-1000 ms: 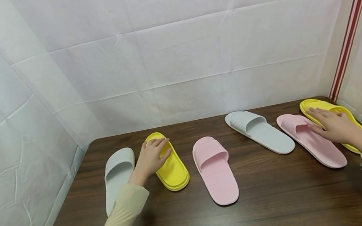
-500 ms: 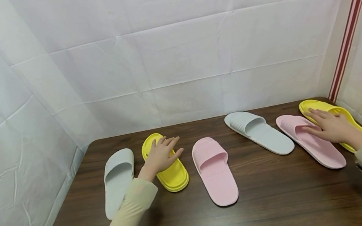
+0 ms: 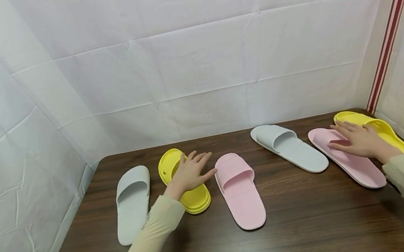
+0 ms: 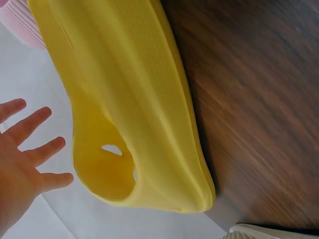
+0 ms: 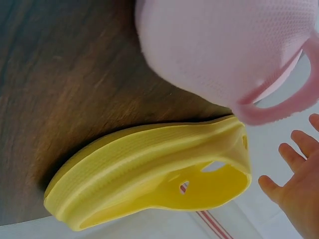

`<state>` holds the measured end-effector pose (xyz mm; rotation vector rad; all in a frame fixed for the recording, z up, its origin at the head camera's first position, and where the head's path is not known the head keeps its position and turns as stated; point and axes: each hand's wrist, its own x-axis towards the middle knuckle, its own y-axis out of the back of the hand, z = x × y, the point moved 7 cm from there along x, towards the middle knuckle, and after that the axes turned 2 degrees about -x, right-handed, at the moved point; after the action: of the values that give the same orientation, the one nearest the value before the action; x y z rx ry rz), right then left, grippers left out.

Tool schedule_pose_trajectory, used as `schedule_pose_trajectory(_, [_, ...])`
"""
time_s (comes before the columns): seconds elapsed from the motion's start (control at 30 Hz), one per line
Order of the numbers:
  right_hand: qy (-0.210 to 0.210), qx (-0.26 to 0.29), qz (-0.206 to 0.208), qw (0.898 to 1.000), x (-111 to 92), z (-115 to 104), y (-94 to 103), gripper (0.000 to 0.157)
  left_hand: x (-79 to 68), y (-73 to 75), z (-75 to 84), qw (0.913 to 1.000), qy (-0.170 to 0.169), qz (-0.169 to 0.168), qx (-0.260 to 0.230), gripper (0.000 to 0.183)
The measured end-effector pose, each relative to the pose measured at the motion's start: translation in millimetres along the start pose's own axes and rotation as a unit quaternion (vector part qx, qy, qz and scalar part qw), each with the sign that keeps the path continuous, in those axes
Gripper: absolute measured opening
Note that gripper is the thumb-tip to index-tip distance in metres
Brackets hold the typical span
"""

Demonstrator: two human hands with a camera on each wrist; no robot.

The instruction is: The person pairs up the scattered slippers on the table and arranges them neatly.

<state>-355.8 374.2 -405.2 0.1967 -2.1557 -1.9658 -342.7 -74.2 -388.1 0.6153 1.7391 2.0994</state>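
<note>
My left hand [image 3: 193,173], fingers spread, is over the left yellow slipper [image 3: 193,198], its thumb tip beside the left pink slipper [image 3: 245,206]. In the left wrist view, a gap shows between the fingers and the opening of the yellow slipper [image 4: 124,89]. At the right, my right hand [image 3: 361,141] hovers with extended fingers over the right pink slipper [image 3: 358,164] and overlaps the right yellow slipper [image 3: 385,130]. The right wrist view has the fingers apart from the toe of the yellow slipper [image 5: 149,169]. Neither hand holds anything.
A pale grey slipper [image 3: 132,209] lies at the left of the dark wooden table [image 3: 294,233]. Another pale grey slipper [image 3: 301,155] is angled right of centre. White sheeting [image 3: 200,113] rises along the back edge and both sides, with a red-striped band [image 3: 392,30] at right.
My left hand has moved right across the yellow slipper, spreading its fingers; that slipper's toe end turned slightly left. My right hand has shifted left, from the yellow slipper toward the pink one.
</note>
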Motion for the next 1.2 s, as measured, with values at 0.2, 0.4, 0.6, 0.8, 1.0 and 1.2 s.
schedule_pose_trajectory(0.2, [0.011, -0.001, -0.014, 1.000, 6.4, -2.6, -5.9, 0.075, 5.4, -5.3, 7.2, 0.9999, -0.009, -0.004, -0.002, 0.063])
schedule_pose_trajectory(0.4, [0.010, 0.002, -0.027, 1.000, 11.4, -2.3, -11.4, 0.076, 9.1, -9.3, 17.9, 0.9997, -0.018, -0.014, 0.004, 0.064])
schedule_pose_trajectory(0.6, [0.010, 0.007, -0.040, 0.999, 14.9, -2.8, -16.1, 0.076, 13.5, -16.8, 25.4, 0.9988, -0.026, -0.028, 0.029, 0.065])
schedule_pose_trajectory(0.8, [0.007, 0.008, -0.051, 0.999, 16.2, -2.3, -19.9, 0.076, 15.3, -22.9, 29.9, 0.9976, -0.037, -0.046, 0.036, 0.066])
schedule_pose_trajectory(1.0, [-0.001, 0.015, -0.061, 0.998, 17.3, -1.3, -20.3, 0.077, 16.3, -25.4, 35.3, 0.9964, -0.049, -0.054, 0.042, 0.063])
schedule_pose_trajectory(1.2, [0.002, 0.015, -0.057, 0.998, 18.0, -2.0, -20.2, 0.076, 16.1, -28.5, 41.2, 0.9957, -0.055, -0.061, 0.041, 0.064])
